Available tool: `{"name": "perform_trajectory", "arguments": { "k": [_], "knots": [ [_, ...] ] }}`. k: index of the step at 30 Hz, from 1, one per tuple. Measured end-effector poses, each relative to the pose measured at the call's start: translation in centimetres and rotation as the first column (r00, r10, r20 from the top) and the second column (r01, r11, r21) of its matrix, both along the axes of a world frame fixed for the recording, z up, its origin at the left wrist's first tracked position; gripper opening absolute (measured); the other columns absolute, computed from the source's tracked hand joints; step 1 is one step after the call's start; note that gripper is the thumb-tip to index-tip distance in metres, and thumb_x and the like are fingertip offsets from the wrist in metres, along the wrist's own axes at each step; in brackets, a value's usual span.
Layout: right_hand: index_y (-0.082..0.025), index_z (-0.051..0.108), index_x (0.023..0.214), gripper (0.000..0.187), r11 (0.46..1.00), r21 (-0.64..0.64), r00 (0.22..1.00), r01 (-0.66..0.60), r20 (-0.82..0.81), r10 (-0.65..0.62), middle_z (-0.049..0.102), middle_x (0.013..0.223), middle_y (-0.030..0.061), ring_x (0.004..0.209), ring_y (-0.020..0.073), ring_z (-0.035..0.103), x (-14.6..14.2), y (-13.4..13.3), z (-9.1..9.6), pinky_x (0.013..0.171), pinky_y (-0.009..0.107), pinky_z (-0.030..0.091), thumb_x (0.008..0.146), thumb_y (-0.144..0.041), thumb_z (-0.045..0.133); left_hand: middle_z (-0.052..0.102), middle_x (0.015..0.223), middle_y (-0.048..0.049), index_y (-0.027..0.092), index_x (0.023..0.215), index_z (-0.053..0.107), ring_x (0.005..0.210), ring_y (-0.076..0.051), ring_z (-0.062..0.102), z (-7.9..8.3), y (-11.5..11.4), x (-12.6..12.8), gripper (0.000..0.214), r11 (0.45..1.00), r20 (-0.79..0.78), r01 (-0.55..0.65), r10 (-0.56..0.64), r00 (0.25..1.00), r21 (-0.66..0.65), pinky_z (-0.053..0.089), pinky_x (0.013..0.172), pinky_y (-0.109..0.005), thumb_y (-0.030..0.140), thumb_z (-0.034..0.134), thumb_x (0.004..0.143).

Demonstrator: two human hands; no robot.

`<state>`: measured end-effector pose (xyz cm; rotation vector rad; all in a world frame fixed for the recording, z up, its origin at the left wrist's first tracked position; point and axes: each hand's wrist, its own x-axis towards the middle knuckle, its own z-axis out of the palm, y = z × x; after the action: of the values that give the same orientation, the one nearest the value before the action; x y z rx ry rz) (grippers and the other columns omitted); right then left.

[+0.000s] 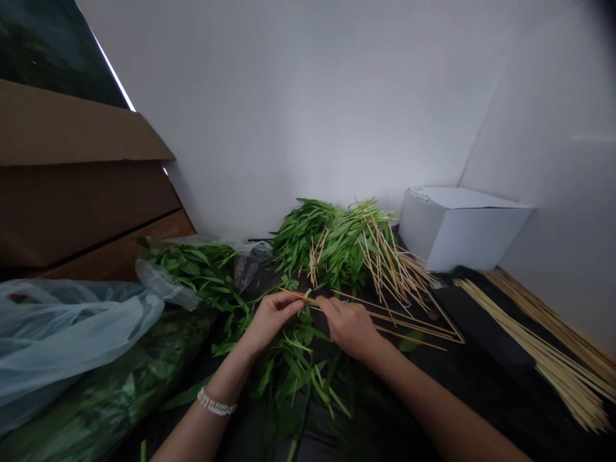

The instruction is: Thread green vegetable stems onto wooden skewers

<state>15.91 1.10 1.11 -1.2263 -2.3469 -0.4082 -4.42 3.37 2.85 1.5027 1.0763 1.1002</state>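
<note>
Close together in the middle of the view, my two hands work at a thin bamboo skewer. A short piece of green stem sits at the skewer between my fingertips; whether it is pierced or only pressed against it, I cannot tell. My left hand, with a beaded bracelet at its wrist, is closed in a pinch on the stem. My right hand is closed around the skewer just to the right. Loose leafy greens hang and lie below my hands.
Behind my hands lies a pile of leafy greens with scattered skewers on it. Left are plastic bags of greens and a cardboard box. On the right are a white box, a black block and long sticks.
</note>
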Motion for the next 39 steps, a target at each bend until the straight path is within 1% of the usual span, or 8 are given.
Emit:
{"name": "perform_trajectory", "arguments": {
  "k": [5, 9, 13, 17, 20, 22, 28, 39],
  "knots": [
    [-0.015, 0.058, 0.12, 0.034, 0.988, 0.115, 0.991, 0.101, -0.102, -0.09, 0.067, 0.084, 0.0051, 0.066, 0.015, 0.062, 1.0, 0.8, 0.1, 0.058, 0.026, 0.038, 0.092, -0.013, 0.039, 0.069, 0.082, -0.0052, 0.015, 0.084, 0.074, 0.076, -0.018, 0.061, 1.3, -0.1, -1.8, 0.03, 0.987, -0.231, 0.163, -0.157, 0.96, 0.008, 0.046, 0.074, -0.029, 0.04, 0.078, 0.068],
    [-0.015, 0.06, 0.119, 0.035, 0.98, 0.131, 0.981, 0.151, -0.142, -0.132, 0.068, 0.085, 0.006, 0.068, 0.0144, 0.063, 1.4, 1.1, 0.3, 0.058, 0.025, 0.038, 0.092, -0.013, 0.039, 0.064, 0.096, -0.0044, 0.021, 0.09, 0.074, 0.094, -0.021, 0.058, 1.9, -0.6, -2.6, 0.036, 0.905, -0.537, 0.407, -0.284, 0.794, 0.124, 0.042, 0.089, -0.032, 0.039, 0.084, 0.06],
    [-0.015, 0.06, 0.121, 0.036, 0.98, 0.124, 0.98, 0.153, -0.147, -0.135, 0.068, 0.086, 0.0065, 0.069, 0.0147, 0.063, 1.4, 1.2, 0.3, 0.059, 0.025, 0.04, 0.092, -0.014, 0.039, 0.065, 0.098, -0.0035, 0.024, 0.085, 0.076, 0.098, -0.021, 0.058, 1.8, -0.9, -2.1, 0.024, 0.858, -0.65, 0.5, -0.313, 0.693, 0.12, 0.036, 0.098, -0.034, 0.037, 0.081, 0.065],
    [-0.015, 0.06, 0.119, 0.035, 0.981, 0.132, 0.979, 0.14, -0.169, -0.116, 0.068, 0.086, 0.0066, 0.07, 0.0149, 0.063, 1.4, 1.1, 0.3, 0.06, 0.025, 0.041, 0.092, -0.014, 0.038, 0.071, 0.086, -0.0045, 0.02, 0.077, 0.074, 0.086, -0.019, 0.063, 1.5, -0.5, -1.7, 0.014, 0.913, -0.506, 0.392, -0.289, 0.813, 0.109, 0.043, 0.086, -0.031, 0.034, 0.072, 0.076],
    [-0.014, 0.06, 0.118, 0.034, 0.983, 0.133, 0.977, 0.127, -0.189, -0.101, 0.068, 0.086, 0.0067, 0.07, 0.0149, 0.063, 1.4, 1.1, 0.3, 0.06, 0.025, 0.041, 0.093, -0.014, 0.037, 0.074, 0.083, -0.0062, 0.018, 0.08, 0.071, 0.079, -0.021, 0.067, 1.3, 0.2, -2.1, 0.022, 0.989, -0.23, 0.139, -0.124, 0.965, 0.05, 0.048, 0.076, -0.029, 0.039, 0.073, 0.074],
    [-0.014, 0.06, 0.117, 0.034, 0.985, 0.129, 0.978, 0.114, -0.19, -0.089, 0.068, 0.086, 0.0065, 0.07, 0.0147, 0.063, 1.4, 1.1, 0.3, 0.061, 0.025, 0.041, 0.093, -0.014, 0.036, 0.076, 0.083, -0.0073, 0.018, 0.085, 0.07, 0.077, -0.021, 0.069, 1.1, 0.6, -2.4, 0.029, 0.999, -0.01, -0.02, 0.02, 1.0, -0.029, 0.05, 0.075, -0.03, 0.041, 0.076, 0.069],
    [-0.016, 0.06, 0.118, 0.033, 0.995, 0.096, 0.99, 0.038, -0.14, -0.025, 0.067, 0.082, 0.0041, 0.067, 0.0146, 0.062, 1.0, 0.7, 0.3, 0.06, 0.025, 0.04, 0.092, -0.014, 0.039, 0.077, 0.085, -0.0086, 0.013, 0.092, 0.071, 0.08, -0.019, 0.071, 0.8, 1.1, -2.6, 0.041, 0.971, 0.333, -0.168, 0.216, 0.918, -0.169, 0.052, 0.079, -0.029, 0.035, 0.084, 0.06],
    [-0.018, 0.057, 0.124, 0.038, 1.0, 0.025, 0.999, 0.015, -0.03, -0.014, 0.067, 0.083, 0.0045, 0.064, 0.0134, 0.06, 0.2, 0.2, -0.4, 0.056, 0.025, 0.036, 0.09, -0.014, 0.042, 0.077, 0.082, -0.0072, 0.015, 0.084, 0.075, 0.078, -0.017, 0.07, 0.7, 1.2, -2.0, 0.038, 0.962, 0.452, -0.179, 0.255, 0.855, -0.206, 0.052, 0.079, -0.027, 0.028, 0.089, 0.052]
  ]
}}
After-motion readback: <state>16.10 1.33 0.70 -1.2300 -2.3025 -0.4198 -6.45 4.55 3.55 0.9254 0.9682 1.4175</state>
